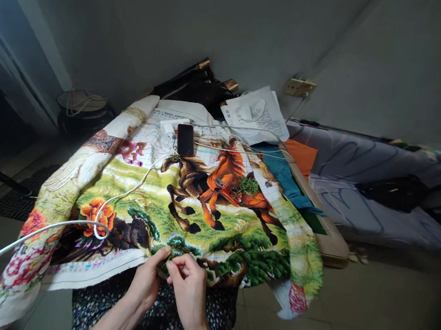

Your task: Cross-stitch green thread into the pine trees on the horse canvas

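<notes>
Fingers of both hands pinch the cloth edge: left hand grips from beneath, right hand nips green thread beside it.

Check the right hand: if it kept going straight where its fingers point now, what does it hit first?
The right hand points up and left toward the left hand. Its fingers would meet the left hand's fingertips first, at the near edge of the embroidered cloth. They look almost touching, though depth is unclear.

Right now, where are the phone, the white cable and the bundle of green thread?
Phone (185, 139): head view, middle of its dark screen.
White cable (124, 195): head view, stretch crossing the green cloth.
Green thread (248, 186): head view, centre of the loose bundle.
</notes>
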### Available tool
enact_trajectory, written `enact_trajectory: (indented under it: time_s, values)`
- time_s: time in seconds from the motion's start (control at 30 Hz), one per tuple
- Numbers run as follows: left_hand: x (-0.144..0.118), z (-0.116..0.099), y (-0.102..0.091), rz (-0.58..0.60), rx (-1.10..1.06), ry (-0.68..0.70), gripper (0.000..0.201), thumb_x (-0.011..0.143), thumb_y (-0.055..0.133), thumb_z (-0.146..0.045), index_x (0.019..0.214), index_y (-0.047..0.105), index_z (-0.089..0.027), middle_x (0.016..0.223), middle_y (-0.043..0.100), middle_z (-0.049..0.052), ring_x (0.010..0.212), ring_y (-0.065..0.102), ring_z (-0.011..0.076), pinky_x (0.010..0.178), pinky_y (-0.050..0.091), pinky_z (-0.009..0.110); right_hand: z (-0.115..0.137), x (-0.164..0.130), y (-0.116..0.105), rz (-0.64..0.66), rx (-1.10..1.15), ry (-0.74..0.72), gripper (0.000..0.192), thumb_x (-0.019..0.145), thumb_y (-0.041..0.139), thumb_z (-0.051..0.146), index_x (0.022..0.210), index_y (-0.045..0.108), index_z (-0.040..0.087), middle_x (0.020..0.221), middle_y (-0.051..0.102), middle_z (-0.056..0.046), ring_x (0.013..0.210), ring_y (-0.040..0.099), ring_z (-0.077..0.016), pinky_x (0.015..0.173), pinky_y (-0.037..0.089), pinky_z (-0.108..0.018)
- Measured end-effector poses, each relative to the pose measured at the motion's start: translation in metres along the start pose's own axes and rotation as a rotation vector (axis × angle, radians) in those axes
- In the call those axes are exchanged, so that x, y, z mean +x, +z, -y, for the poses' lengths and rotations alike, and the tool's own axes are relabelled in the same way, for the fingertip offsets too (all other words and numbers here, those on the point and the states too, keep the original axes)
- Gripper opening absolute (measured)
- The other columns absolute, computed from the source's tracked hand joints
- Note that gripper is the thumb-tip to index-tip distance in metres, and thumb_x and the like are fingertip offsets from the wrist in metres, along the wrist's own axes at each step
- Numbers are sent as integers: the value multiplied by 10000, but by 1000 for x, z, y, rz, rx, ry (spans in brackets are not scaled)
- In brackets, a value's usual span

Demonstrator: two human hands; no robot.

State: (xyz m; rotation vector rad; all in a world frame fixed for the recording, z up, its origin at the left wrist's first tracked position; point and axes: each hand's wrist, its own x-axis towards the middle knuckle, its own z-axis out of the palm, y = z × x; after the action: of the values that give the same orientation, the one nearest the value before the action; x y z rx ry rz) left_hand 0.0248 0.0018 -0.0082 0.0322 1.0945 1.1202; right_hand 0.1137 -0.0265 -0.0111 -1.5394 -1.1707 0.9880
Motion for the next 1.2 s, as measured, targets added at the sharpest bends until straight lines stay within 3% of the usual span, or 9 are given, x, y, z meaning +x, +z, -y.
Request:
enact_trajectory:
  time_s: [0.47,0.77,1.2]
  values:
    - [2,2,0,-34,-2,21,161,528,794,-215,617,693,-126,637,650,-1,633,567,121,636,443,248,-18,-2,8,-90,-127,-167,183,849,522,209,672,567,194,582,586,8,504,565,-134,494,466,-215]
    - [3,1,0,3,20,-9,177,529,786,-244,592,650,-148,603,599,-30,574,507,105,559,407,244,-23,-1,12,-142,-133,-237,194,861,518,211,681,585,189,617,608,-5,556,574,-143,545,485,-227]
    - [2,2,2,-27,-10,24,170,491,785,-212,583,664,-137,601,610,-26,599,520,108,582,416,246,-15,-2,12,-122,-28,-166,195,857,527,236,676,581,190,558,559,22,482,562,-132,499,459,-217]
